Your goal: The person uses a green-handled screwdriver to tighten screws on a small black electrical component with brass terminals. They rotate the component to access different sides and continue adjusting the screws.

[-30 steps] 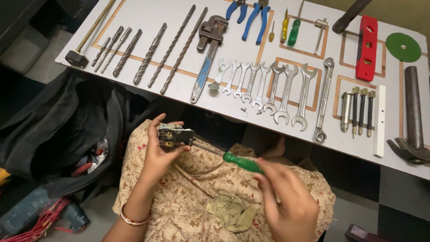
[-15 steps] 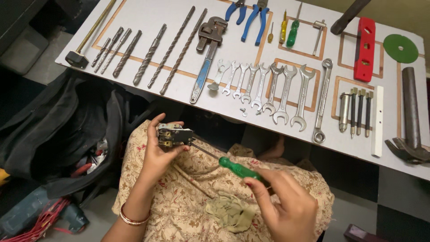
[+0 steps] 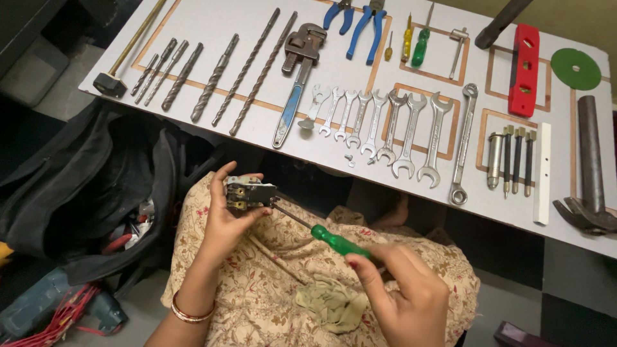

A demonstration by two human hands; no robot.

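Left of centre, the left hand (image 3: pixel 225 218) clasps a small switch block (image 3: pixel 247 194). From lower right, the right hand (image 3: pixel 402 297) grips a green screwdriver (image 3: pixel 334 241), its shaft slanting up-left, tip seemingly touching the block.

Far along the bench (image 3: pixel 212 138) lie drill bits (image 3: pixel 212 80), a pipe wrench (image 3: pixel 295 77), spanners (image 3: pixel 385 125), blue pliers (image 3: pixel 360 22) and a red level (image 3: pixel 524 67); a black bag (image 3: pixel 96 193) sits left.

Screwdriver (image 3: pixel 324 236) handle end hidden in right hand (image 3: pixel 402 297); blue pliers (image 3: pixel 360 19) cut by top edge.
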